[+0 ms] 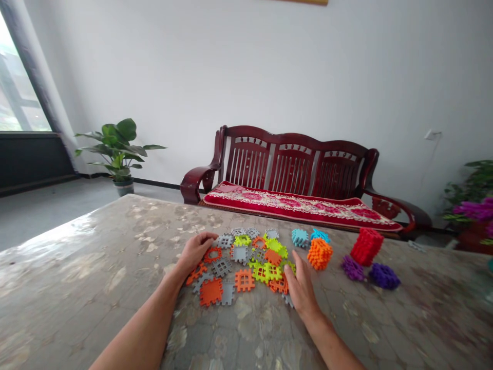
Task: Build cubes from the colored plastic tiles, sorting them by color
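A pile of flat interlocking plastic tiles (pixel 246 262) in orange, grey and lime green lies on the marble-patterned table (pixel 96 277). My left hand (pixel 196 250) rests at the pile's left edge, fingers curled over the tiles beside an orange ring-shaped piece. My right hand (pixel 301 289) lies flat and open at the pile's right side, fingers stretched toward an assembled orange cube (pixel 319 253). Further right stand a red cube (pixel 366 246), two light blue pieces (pixel 308 236) and two purple clusters (pixel 372 272).
A dark red wooden bench (pixel 296 169) with a red patterned cushion stands behind the table. A potted plant (pixel 117 149) sits on the floor at the left by a window. Purple flowers (pixel 477 210) are at the right edge.
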